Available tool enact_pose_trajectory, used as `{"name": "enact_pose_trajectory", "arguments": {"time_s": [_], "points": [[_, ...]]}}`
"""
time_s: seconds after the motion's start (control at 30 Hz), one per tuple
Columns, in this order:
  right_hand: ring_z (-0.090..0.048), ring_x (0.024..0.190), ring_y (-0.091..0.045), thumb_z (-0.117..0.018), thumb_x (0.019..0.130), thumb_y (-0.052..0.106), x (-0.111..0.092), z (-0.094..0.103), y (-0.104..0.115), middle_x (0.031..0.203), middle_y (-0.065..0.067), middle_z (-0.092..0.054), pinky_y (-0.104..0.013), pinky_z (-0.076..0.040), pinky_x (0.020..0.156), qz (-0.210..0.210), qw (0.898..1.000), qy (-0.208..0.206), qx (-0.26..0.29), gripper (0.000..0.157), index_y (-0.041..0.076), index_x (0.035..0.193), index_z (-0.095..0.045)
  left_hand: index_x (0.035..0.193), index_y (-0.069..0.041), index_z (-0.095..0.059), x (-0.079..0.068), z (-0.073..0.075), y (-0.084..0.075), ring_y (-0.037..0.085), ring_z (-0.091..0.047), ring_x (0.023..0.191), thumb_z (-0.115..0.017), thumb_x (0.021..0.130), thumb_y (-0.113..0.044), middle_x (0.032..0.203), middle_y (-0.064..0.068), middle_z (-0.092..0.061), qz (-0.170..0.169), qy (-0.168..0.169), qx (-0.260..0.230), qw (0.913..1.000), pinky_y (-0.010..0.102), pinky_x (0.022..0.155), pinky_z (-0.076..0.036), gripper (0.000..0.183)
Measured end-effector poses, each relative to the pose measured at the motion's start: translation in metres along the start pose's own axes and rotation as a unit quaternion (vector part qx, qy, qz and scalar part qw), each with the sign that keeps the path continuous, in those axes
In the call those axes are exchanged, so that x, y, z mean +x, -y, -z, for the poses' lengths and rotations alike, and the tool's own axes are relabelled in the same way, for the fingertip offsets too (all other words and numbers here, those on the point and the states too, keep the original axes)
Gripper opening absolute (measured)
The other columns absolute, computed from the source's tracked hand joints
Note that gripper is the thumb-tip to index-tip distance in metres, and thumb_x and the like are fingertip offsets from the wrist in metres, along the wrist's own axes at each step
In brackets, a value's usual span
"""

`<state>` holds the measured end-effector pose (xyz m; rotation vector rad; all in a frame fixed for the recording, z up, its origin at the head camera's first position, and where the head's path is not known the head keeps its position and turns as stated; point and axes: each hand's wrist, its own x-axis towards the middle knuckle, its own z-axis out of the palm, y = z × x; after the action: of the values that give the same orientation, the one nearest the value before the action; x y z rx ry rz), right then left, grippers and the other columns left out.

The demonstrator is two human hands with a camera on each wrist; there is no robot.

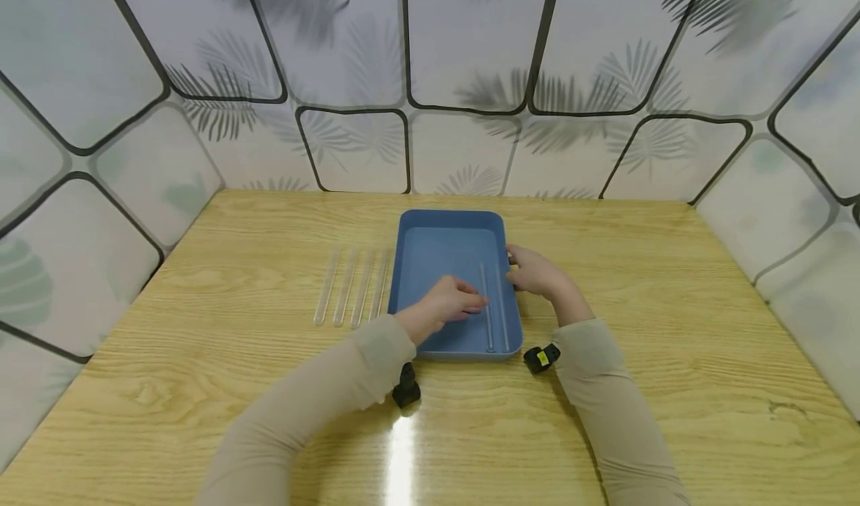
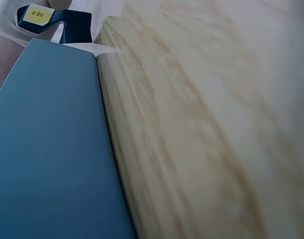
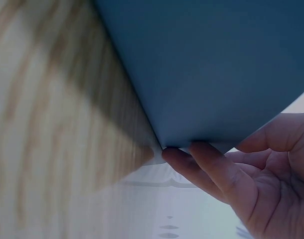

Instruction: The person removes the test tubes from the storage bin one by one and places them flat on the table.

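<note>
Tray sits on tabletop. I have left hand pinching a tube inside at 4 o'clock, beside another tube; right hand presses tray wall at 3. Careless release could roll them together; right-hand shove could skid tray into four outer tubes at 9.

A booth (leaf-print walls round a table).

Bright, even light fills the room, and a white streak of glare runs toward the near edge of the table. Both wrist views look softly blurred; in the right one a broad shadow lies beside the dim tray.
</note>
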<state>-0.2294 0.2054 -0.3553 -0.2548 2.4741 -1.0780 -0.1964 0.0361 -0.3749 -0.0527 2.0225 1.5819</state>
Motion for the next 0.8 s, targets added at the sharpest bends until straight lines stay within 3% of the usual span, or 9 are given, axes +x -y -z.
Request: {"name": "enact_pose_trajectory", "arguments": {"time_s": [0.8], "points": [[-0.035, 0.119, -0.039, -0.035, 0.083, -0.006, 0.000, 0.000, 0.000, 0.135, -0.032, -0.023, -0.040, -0.046, 0.082, 0.005, 1.000, 0.003, 0.003, 0.061, -0.009, 0.137, -0.007, 0.113, 0.006, -0.054, 0.004, -0.011, 0.000, 0.020, -0.060, 0.092, -0.063, 0.082, -0.010, 0.104, 0.013, -0.061, -0.007, -0.011, -0.010, 0.9999, 0.029, 0.076, -0.049, 0.036]]}}
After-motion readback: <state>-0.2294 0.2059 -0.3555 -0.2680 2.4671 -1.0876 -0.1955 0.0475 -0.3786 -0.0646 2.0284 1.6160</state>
